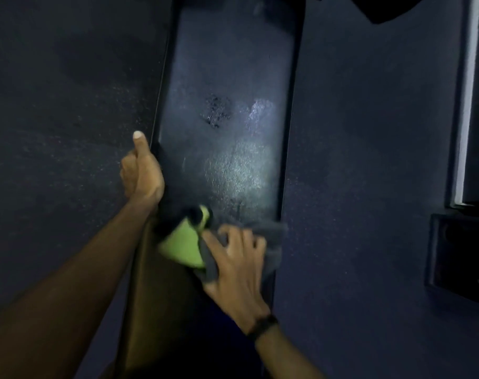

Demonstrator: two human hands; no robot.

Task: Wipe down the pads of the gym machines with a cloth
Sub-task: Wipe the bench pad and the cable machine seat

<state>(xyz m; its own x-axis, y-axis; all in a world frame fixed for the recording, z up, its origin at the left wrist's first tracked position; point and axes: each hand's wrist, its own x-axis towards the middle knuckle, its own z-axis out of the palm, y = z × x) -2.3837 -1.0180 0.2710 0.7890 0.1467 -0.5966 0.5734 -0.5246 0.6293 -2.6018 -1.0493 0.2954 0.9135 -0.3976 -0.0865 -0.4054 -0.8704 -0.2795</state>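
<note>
A long black bench pad (pixel 227 77) runs up the middle of the view, with wet, shiny patches (pixel 246 165) on its surface. My left hand (pixel 141 170) grips the pad's left edge, thumb pointing up. My right hand (pixel 238 258) holds a grey cloth (pixel 271 236) bunched under its bent fingers and presses it onto the pad's near end. A green spray bottle with a black top (pixel 186 242) sits blurred between my two wrists, touching the cloth. I cannot tell what holds the bottle.
Dark speckled floor (pixel 356 160) lies on both sides of the bench. A black machine part with a pale upright bar (pixel 468 105) stands at the right edge, above a dark boxy base (pixel 460 255). The room is dim.
</note>
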